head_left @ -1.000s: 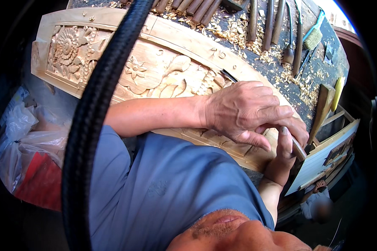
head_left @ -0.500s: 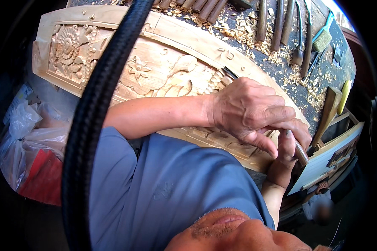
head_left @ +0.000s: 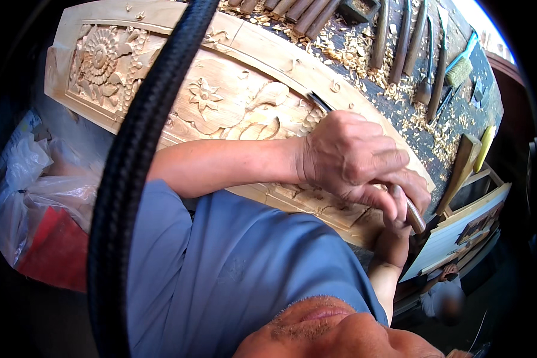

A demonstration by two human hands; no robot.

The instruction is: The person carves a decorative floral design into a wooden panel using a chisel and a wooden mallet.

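A carved wooden panel [head_left: 218, 68] with flower and leaf reliefs lies in front of me. My left hand [head_left: 355, 155] is closed around the front part of a carving chisel [head_left: 416, 218]. The chisel's dark metal tip points up and left, at the panel's raised border beside the carved relief. My right hand [head_left: 409, 188] grips the wooden handle just behind the left hand, and the handle's end sticks out below it. Part of the right hand's fingers is hidden by the left hand. The forearm of my left arm crosses over the panel.
Several wooden-handled tools [head_left: 404, 42] lie on the dark bench [head_left: 364, 59] among wood shavings [head_left: 355, 45]. A brush [head_left: 459, 68] is at the far right, near a wooden mallet-like piece [head_left: 459, 170]. Plastic bags [head_left: 24, 173] stand at left. A person [head_left: 444, 292] is at the lower right.
My right hand has come left, closer against my left hand, along with the chisel handle. The whole view has shifted slightly. Both hands keep hold of the chisel.
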